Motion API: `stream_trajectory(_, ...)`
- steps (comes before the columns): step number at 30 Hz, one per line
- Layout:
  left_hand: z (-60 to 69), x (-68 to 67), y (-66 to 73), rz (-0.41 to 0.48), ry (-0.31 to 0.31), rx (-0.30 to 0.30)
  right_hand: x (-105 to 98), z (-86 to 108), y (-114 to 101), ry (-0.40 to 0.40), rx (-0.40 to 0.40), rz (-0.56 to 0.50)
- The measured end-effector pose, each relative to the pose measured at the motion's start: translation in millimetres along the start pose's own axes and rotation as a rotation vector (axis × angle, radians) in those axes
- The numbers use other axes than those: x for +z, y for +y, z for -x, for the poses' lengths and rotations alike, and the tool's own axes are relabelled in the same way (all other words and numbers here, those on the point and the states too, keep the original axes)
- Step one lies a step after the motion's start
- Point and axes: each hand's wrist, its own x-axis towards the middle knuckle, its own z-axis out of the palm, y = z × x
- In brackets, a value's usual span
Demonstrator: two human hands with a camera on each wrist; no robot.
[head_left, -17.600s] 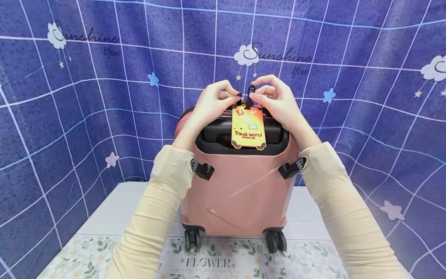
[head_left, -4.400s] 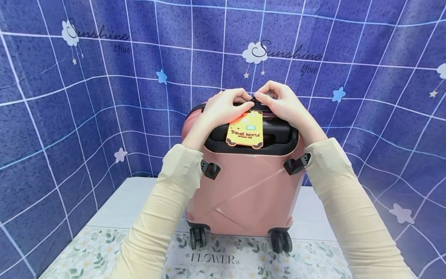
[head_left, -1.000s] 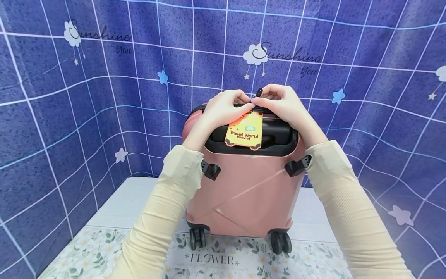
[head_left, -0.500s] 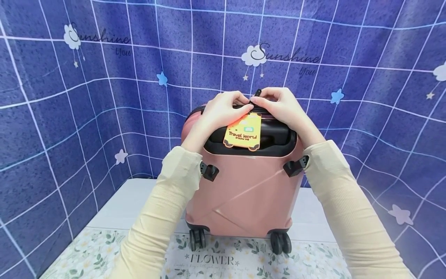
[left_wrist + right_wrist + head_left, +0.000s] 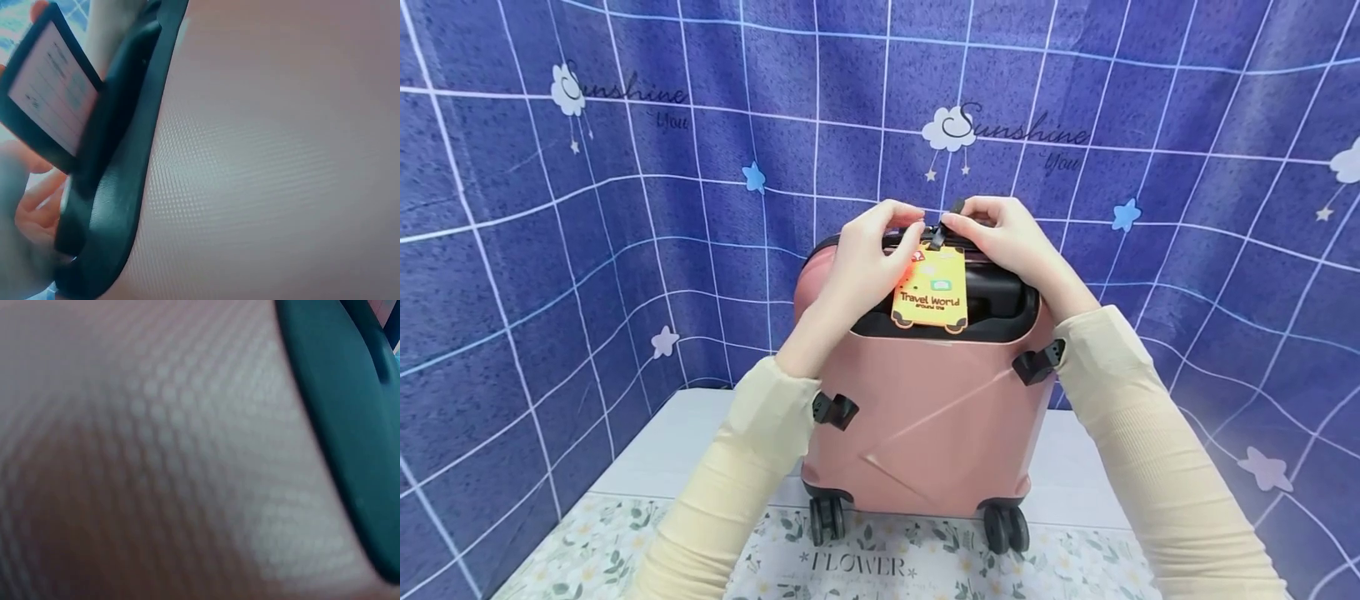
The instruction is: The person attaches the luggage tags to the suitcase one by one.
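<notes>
A pink hard-shell suitcase [image 5: 940,417] stands upright on its wheels, a black recessed handle area at its top. In front of that handle hangs a yellow luggage tag [image 5: 931,287] printed "Travel World". Its short black strap [image 5: 938,237] loops up at the handle. My right hand [image 5: 1011,242] pinches the strap between thumb and fingertips. My left hand [image 5: 868,258] is just left of the strap, thumb and index tips close together with no strap seen between them. In the left wrist view the back of the luggage tag [image 5: 56,90] shows a white card.
A floral mat [image 5: 617,542] with "FLOWER" lettering lies under the front wheels [image 5: 1006,529]. A white surface [image 5: 677,433] extends behind it. The blue grid curtain [image 5: 820,100] surrounds the back and sides. Black wrist mounts [image 5: 1037,362] sit near the suitcase front.
My left hand has come away from the strap, moving left and its wrist lower. The luggage tag now hangs straighter. My right hand still pinches the strap at nearly the same spot.
</notes>
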Motion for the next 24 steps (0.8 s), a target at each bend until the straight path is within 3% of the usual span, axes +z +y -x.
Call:
stream_trajectory(4,19.9,-7.0,1.5,0.061,0.065,0.103,1,0.7,0,-0.004,0.006,-0.004)
stream_trajectory(8,43.6,-14.8,1.3,0.023,0.090,0.181,1,0.6,0,-0.004,0.009,-0.005)
stream_trajectory(14,73.6,-16.6,-1.2,0.048,0.075,0.200,0,-0.3,0,-0.004,0.009,0.007)
stream_trajectory(19,80.8,-9.0,-2.8,0.050,0.081,0.263,0,0.7,-1,-0.005,0.013,-0.012)
stream_trajectory(24,78.0,-2.2,-4.5,-0.006,0.141,0.347,1,0.4,-2,0.005,0.024,-0.009)
